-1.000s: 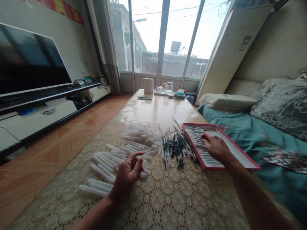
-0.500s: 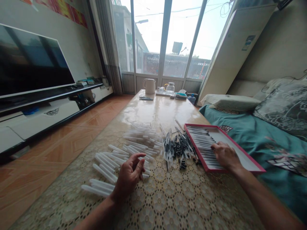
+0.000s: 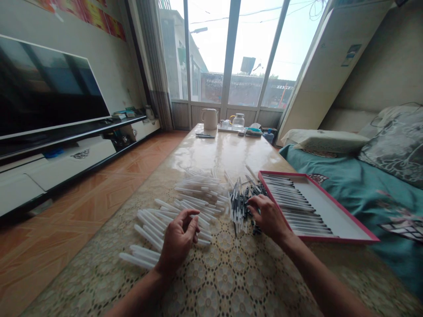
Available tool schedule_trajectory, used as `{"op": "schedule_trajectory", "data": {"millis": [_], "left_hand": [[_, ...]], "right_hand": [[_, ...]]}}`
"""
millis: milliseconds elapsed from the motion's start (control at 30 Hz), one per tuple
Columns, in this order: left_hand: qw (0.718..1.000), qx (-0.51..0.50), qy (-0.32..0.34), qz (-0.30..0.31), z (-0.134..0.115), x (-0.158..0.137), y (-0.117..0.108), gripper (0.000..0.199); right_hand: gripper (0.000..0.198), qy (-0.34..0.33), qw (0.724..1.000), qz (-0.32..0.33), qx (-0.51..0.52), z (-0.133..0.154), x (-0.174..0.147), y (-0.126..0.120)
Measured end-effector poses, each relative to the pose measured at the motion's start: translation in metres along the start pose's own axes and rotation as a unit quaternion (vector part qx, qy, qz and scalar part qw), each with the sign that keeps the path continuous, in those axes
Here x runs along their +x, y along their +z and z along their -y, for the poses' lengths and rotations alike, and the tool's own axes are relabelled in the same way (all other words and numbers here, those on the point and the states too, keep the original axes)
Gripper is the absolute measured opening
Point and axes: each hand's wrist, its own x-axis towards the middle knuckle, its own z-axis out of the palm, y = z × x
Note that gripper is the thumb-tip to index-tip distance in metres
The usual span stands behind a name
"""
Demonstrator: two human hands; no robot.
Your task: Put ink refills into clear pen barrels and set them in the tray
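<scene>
My left hand (image 3: 178,237) rests over the near right part of a spread of translucent white pen barrels (image 3: 148,235). Its fingers curl in toward the thumb, and the palm side is hidden, so whatever it may hold does not show. At the right of the barrels lies a pile of pen refills (image 3: 236,211) mixed with small black parts. Over the right side of that pile is my right hand (image 3: 266,215), fingers bent down and slightly apart, with nothing visible in them. Beside it, a red-rimmed box (image 3: 343,211) holds a row of pens (image 3: 294,198) with dark ends.
The long table (image 3: 211,281) has a patterned cover. At its far end stand a kettle (image 3: 209,119), a glass pot (image 3: 238,121) on a tray, and a tissue pack (image 3: 254,130). A sofa with a teal cover (image 3: 317,169) runs along the right side.
My right hand has moved left, out of the red-rimmed box to the pile of refills and black parts, uncovering the pen row. My left hand stays nearly still. The view has shifted slightly.
</scene>
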Motion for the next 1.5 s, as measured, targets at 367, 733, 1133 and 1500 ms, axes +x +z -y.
{"op": "schedule_trajectory", "data": {"millis": [367, 733, 1133, 1500], "left_hand": [[0.998, 0.009, -0.007, -0.054, 0.0, 0.008, -0.01, 0.025], [0.999, -0.045, -0.015, -0.017, -0.002, 0.004, -0.005, 0.022], [0.914, -0.302, -0.241, 0.127, -0.01, -0.002, 0.002, 0.032], [0.911, -0.334, -0.242, 0.007, -0.009, 0.0, -0.002, 0.008]], "right_hand": [[0.015, 0.027, 0.994, 0.021, -0.107, 0.065, 0.04, 0.032], [0.009, 0.036, 0.998, -0.021, -0.051, 0.052, 0.012, 0.024], [0.013, -0.005, 0.954, -0.046, 0.295, 0.081, -0.018, 0.021], [0.012, 0.064, 0.994, -0.085, 0.003, 0.035, -0.011, 0.018]]}}
